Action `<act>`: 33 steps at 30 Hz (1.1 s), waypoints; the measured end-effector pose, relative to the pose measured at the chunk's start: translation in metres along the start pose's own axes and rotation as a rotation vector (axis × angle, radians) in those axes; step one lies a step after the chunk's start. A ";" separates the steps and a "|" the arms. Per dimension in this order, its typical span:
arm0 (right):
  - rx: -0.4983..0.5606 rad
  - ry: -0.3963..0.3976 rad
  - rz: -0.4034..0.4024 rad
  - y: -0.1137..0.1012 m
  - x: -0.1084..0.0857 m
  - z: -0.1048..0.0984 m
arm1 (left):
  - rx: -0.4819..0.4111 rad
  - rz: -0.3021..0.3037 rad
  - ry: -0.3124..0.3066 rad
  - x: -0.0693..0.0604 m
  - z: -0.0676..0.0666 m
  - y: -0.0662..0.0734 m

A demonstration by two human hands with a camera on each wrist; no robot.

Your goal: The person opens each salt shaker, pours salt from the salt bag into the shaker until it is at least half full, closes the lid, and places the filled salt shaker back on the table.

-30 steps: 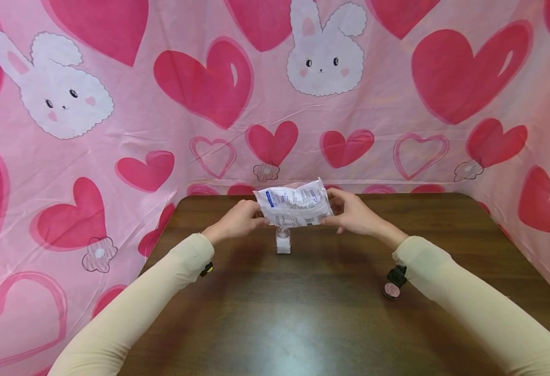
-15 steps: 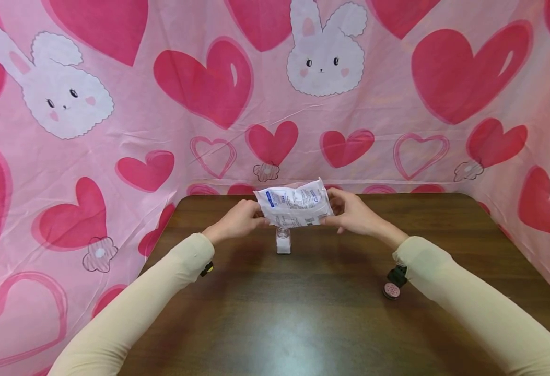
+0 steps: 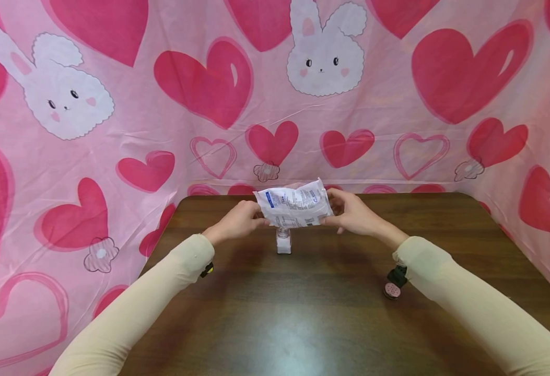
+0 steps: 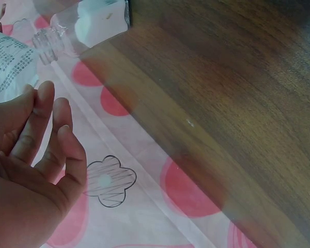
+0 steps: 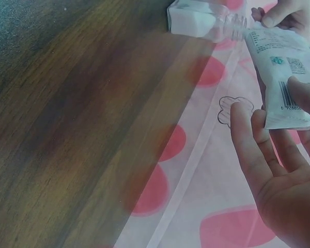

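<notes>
A white printed packet [image 3: 295, 205] with blue lettering is held tilted above a small clear jar [image 3: 284, 245]. The jar stands upright on the table, its threaded neck just under the packet's lower edge, with white contents [image 5: 192, 20] inside. My left hand [image 3: 238, 221] pinches the packet's left end between thumb and fingers. At its other end, my right hand [image 3: 354, 213] grips it, thumb on the printed side near the barcode and fingers behind. The packet hides any opening, and whether anything is flowing out cannot be seen.
A pink round lid-like piece [image 3: 392, 291] with small holes lies on the brown wooden table [image 3: 275, 313], below my right wrist. A pink cloth [image 3: 298, 151] with hearts and rabbits hangs behind and beside the table.
</notes>
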State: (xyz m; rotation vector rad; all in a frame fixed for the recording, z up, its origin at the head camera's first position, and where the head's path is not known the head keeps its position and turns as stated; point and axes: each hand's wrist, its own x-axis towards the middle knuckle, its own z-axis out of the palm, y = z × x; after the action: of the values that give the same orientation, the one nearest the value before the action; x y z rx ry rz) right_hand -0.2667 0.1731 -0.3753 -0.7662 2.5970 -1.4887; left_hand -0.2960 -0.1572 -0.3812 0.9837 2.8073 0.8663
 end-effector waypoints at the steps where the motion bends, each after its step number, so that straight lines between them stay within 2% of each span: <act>1: -0.001 0.000 0.001 0.000 0.000 0.000 | 0.001 -0.001 0.000 0.000 0.000 0.000; 33: 0.005 0.002 0.008 -0.001 0.000 0.000 | -0.009 -0.006 0.000 0.000 0.000 0.001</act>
State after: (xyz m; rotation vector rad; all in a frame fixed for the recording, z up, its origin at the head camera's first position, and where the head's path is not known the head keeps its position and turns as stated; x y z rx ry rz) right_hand -0.2668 0.1726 -0.3742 -0.7526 2.5942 -1.4938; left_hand -0.2955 -0.1562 -0.3809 0.9743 2.8024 0.8772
